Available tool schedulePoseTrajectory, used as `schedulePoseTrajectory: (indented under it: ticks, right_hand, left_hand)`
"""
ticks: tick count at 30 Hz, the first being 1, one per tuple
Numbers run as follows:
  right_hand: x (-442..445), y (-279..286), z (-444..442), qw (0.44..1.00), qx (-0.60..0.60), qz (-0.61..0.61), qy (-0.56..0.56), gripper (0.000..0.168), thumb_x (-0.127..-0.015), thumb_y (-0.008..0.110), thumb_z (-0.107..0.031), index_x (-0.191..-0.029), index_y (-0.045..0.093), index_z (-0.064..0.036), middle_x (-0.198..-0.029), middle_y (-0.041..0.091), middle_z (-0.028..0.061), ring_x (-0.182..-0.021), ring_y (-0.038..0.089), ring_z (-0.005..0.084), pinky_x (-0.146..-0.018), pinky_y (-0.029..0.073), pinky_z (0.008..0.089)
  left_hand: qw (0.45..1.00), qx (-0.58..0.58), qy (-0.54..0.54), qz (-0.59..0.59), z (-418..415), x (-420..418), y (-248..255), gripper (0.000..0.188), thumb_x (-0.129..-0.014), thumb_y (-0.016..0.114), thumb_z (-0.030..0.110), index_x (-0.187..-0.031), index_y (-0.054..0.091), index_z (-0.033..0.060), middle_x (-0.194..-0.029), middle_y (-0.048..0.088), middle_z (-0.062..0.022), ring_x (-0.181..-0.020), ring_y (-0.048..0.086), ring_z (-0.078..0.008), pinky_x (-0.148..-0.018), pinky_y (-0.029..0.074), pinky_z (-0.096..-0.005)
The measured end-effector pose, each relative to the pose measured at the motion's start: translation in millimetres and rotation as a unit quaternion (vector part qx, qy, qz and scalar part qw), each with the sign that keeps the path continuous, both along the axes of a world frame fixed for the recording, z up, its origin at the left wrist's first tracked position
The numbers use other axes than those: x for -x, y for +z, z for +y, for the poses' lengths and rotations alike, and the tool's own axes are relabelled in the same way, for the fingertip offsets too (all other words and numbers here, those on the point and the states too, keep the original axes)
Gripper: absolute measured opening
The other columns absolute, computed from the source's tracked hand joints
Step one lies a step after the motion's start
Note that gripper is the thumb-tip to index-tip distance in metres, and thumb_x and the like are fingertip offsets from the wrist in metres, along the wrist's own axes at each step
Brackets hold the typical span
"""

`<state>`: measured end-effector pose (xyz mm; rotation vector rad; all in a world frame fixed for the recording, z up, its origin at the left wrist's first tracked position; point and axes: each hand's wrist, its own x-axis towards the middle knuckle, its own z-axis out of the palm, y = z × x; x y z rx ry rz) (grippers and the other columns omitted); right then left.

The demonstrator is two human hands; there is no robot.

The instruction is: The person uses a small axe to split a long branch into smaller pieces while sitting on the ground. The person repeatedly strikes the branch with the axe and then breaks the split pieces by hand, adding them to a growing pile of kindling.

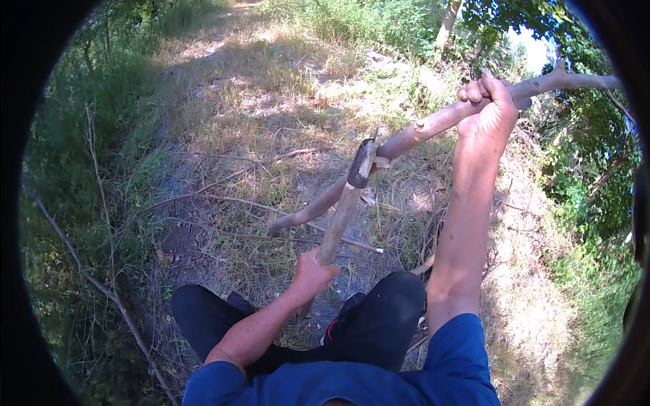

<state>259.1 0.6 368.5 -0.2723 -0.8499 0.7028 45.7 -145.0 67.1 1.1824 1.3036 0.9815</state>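
My left hand is closed around the wooden handle of a hatchet-like chopping tool. Its dark metal head, in line with the handle top, meets a thick bare branch; how deep the edge sits cannot be told. Pale split wood shows beside the head. Up at the right, my right hand grips the same branch with the arm stretched out. The branch slopes from the upper right down to a blunt lower end over the ground, left of the tool.
Thin cut sticks lie on dry grass before my knees. A long bare branch runs along the left side. Green undergrowth borders both sides, and leafy branches hang at the upper right. More sticks lie beside my right knee.
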Motion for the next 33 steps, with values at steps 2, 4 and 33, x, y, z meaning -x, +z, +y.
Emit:
schedulePoseTrajectory:
  ticks: [2, 4, 33]
  right_hand:
    - [-3.6, -2.3, 2.8, 1.0, -0.006, 0.005, 0.012, 0.022, -0.08, 0.067, 0.004, -0.08, 0.047, -0.006, -0.062, 0.046, 0.0035, -0.049, 0.048, 0.0158, -0.055, 0.045, 0.0362]
    - [-7.8, -4.8, 5.1, 1.0, -0.011, 0.005, 0.014, 0.023, -0.079, 0.067, 0.004, -0.081, 0.047, -0.006, -0.063, 0.047, 0.0042, -0.049, 0.048, 0.016, -0.055, 0.045, 0.0363]
    - [12.3, 2.0, -1.6, 1.0, -0.001, -0.004, -0.014, 0.017, -0.081, 0.067, 0.003, -0.079, 0.051, -0.004, -0.066, 0.046, 0.0037, -0.055, 0.047, 0.0163, -0.059, 0.043, 0.0343]
  left_hand:
    - [1.0, 0.001, -0.01, -0.023, -4.8, -0.9, 15.6, 0.019, -0.069, 0.066, 0.005, -0.086, 0.059, -0.0018, -0.067, 0.058, -0.0032, -0.058, 0.054, -0.0113, -0.052, 0.044, -0.0309]
    - [0.998, 0.031, -0.034, -0.048, -13.3, -1.1, 33.8, 0.019, -0.069, 0.068, 0.004, -0.084, 0.058, -0.0007, -0.066, 0.057, -0.0033, -0.056, 0.054, -0.0114, -0.05, 0.043, -0.0304]
    - [0.959, -0.212, 0.012, -0.186, 11.0, 46.5, 112.2, 0.017, -0.071, 0.072, 0.002, -0.071, 0.055, 0.0061, -0.064, 0.058, -0.0006, -0.059, 0.055, -0.0078, -0.054, 0.045, -0.0267]
